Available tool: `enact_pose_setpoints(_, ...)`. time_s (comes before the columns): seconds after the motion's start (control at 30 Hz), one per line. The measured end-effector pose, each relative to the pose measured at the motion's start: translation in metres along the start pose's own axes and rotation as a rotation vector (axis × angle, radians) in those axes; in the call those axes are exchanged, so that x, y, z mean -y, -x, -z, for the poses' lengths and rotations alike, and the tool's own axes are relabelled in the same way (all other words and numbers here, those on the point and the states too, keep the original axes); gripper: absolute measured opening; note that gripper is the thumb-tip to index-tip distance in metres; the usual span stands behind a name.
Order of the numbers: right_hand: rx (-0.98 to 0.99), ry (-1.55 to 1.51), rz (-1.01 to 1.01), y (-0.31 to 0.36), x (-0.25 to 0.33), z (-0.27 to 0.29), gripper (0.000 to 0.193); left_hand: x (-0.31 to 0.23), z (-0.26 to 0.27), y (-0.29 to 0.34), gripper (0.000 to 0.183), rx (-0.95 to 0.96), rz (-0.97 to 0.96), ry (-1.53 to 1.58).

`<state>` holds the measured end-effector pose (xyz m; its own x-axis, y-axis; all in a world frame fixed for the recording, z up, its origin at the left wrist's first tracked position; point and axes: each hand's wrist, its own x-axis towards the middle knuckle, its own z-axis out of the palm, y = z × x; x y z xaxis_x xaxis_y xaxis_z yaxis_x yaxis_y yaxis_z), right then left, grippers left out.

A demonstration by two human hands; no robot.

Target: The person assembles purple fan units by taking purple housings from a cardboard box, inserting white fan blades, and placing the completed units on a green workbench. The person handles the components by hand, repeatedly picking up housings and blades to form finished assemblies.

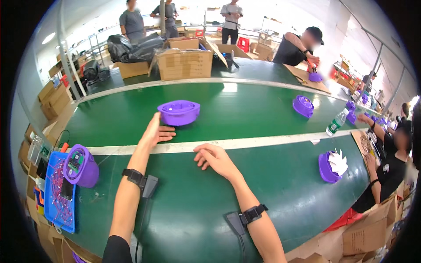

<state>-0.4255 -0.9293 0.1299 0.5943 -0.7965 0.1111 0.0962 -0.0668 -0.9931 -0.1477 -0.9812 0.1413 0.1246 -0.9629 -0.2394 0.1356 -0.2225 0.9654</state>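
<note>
My left hand (156, 133) reaches over the white strip to the green belt, fingers stretched out beside a purple plastic housing (179, 115). Its fingertips lie at the housing's near left side; whether they touch it I cannot tell. My right hand (215, 160) hovers by the strip's near edge, fingers loosely bent and apart, with nothing in it. At the left of the near surface stands another purple housing (89, 172), tilted, with a green circuit board (76, 161) in its top. Both wrists wear black straps with cabled blocks.
A blue tray (49, 210) of red wires sits at the left edge. To the right are a purple housing with white fan blades (337, 163), a bottle (337, 122) and another purple housing (303, 106). A cardboard box (185, 64) stands across the belt. Co-workers sit at right and far right.
</note>
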Motion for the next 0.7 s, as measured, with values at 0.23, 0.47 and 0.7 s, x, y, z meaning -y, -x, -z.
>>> enact_pose_setpoints(0.23,0.005,-0.037,0.039,-0.005,-0.002,-0.006,0.024,-0.021,-0.015,-0.021,0.049,-0.156,0.025,-0.323)
enact_pose_setpoints(0.47,-0.004,-0.085,0.065,-0.003,-0.004,-0.001,0.025,-0.033,-0.063,-0.022,0.052,-0.521,-0.939,-0.981)
enact_pose_setpoints(0.7,0.007,-0.103,0.051,-0.006,-0.005,0.006,0.023,0.001,-0.098,-0.006,0.072,0.086,-1.022,-1.387)
